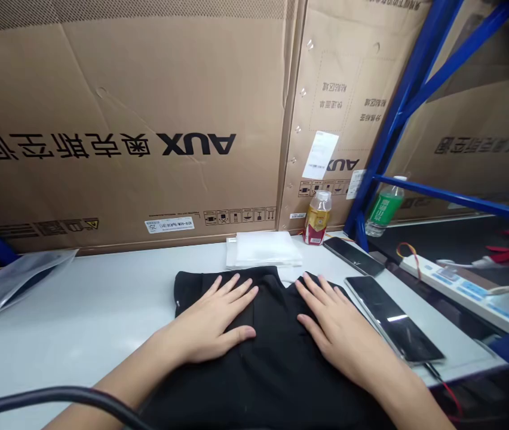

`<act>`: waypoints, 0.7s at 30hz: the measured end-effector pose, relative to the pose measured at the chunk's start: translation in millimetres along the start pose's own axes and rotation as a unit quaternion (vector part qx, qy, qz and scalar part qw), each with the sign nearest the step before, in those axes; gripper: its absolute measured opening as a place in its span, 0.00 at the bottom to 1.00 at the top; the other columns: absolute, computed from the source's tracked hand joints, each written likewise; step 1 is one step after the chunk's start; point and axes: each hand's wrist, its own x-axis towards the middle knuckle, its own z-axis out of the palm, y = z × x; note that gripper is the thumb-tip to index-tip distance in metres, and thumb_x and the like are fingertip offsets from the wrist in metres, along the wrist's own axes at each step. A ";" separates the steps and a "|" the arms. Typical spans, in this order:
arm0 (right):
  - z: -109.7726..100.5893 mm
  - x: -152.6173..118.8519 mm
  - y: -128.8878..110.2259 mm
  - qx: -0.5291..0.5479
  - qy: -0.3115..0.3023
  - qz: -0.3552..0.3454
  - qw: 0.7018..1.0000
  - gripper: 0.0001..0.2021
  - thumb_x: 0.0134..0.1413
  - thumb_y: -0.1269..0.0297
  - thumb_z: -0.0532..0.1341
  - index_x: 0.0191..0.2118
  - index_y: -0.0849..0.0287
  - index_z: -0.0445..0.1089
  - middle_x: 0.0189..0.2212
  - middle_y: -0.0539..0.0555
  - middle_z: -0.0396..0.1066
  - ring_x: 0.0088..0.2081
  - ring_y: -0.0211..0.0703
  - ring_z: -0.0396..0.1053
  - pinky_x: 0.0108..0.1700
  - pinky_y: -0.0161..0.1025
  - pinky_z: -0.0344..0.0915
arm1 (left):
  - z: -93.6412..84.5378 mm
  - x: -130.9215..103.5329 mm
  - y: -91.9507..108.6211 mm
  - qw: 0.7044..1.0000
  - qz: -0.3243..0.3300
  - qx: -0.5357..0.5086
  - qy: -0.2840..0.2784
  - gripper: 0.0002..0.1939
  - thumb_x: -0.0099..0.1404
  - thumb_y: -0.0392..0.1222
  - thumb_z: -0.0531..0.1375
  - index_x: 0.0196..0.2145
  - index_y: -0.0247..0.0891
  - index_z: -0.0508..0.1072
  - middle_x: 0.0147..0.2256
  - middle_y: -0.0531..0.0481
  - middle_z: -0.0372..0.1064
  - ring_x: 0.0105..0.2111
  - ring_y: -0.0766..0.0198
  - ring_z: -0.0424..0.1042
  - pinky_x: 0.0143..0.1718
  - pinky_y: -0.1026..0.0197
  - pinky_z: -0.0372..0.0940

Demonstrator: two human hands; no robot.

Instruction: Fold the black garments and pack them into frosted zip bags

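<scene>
A black garment (263, 370) lies spread on the white table (97, 298), its lower part running out of view at the bottom edge. My left hand (214, 319) rests flat on the upper left part of the cloth, fingers apart and holding nothing. On the upper right part lies my right hand (330, 322), also flat with its fingers spread. Between the two hands the cloth shows soft creases and a notch at its far edge. Just beyond that edge is a stack of clear plastic bags (266, 248).
Large cardboard boxes (124, 71) stand behind the table. A clear bag (17, 280) lies left. At right are a red-and-yellow bottle (317, 218), two phones (393, 319), a blue frame (389, 125), a green-labelled bottle (386, 207) and a power strip (460, 289). A black cable (61, 394) crosses the lower left.
</scene>
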 end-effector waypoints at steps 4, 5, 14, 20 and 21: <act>-11.6 2.3 16.0 0.034 0.047 0.058 0.997 0.15 0.68 0.52 0.61 0.48 0.57 0.76 0.52 0.62 0.76 0.53 0.62 0.74 0.52 0.57 0.72 | 0.8 2.3 -3.7 0.999 -0.001 0.019 0.043 0.33 0.81 0.59 0.51 0.76 0.45 0.54 0.75 0.43 0.48 0.76 0.40 0.44 0.73 0.27 0.43; -13.9 3.5 17.5 0.059 0.037 0.069 0.995 0.12 0.67 0.53 0.61 0.43 0.55 0.75 0.47 0.60 0.77 0.49 0.59 0.74 0.49 0.54 0.72 | 1.1 3.0 -4.9 0.999 -0.001 0.021 0.050 0.31 0.81 0.58 0.51 0.75 0.45 0.57 0.74 0.43 0.50 0.75 0.39 0.45 0.73 0.27 0.44; -23.8 4.4 36.0 0.215 0.008 0.197 0.957 0.14 0.64 0.53 0.59 0.52 0.49 0.69 0.46 0.54 0.78 0.45 0.53 0.78 0.41 0.43 0.68 | -11.8 4.6 -3.3 0.997 0.039 0.010 0.068 0.26 0.80 0.51 0.55 0.72 0.53 0.63 0.73 0.50 0.55 0.74 0.41 0.50 0.74 0.28 0.43; -18.5 6.3 40.9 0.209 -0.009 0.177 0.962 0.14 0.66 0.47 0.58 0.41 0.51 0.74 0.41 0.54 0.80 0.42 0.55 0.78 0.41 0.45 0.68 | -9.2 4.8 -2.1 1.000 0.019 -0.001 0.011 0.24 0.80 0.55 0.53 0.71 0.58 0.64 0.74 0.50 0.53 0.74 0.39 0.52 0.71 0.26 0.48; -19.4 7.4 39.1 0.212 0.002 0.176 0.961 0.12 0.66 0.49 0.59 0.41 0.51 0.73 0.38 0.53 0.79 0.40 0.53 0.77 0.39 0.44 0.67 | -8.0 4.8 -2.9 1.000 0.008 -0.001 0.004 0.25 0.81 0.55 0.53 0.71 0.58 0.63 0.74 0.50 0.52 0.74 0.39 0.51 0.71 0.26 0.49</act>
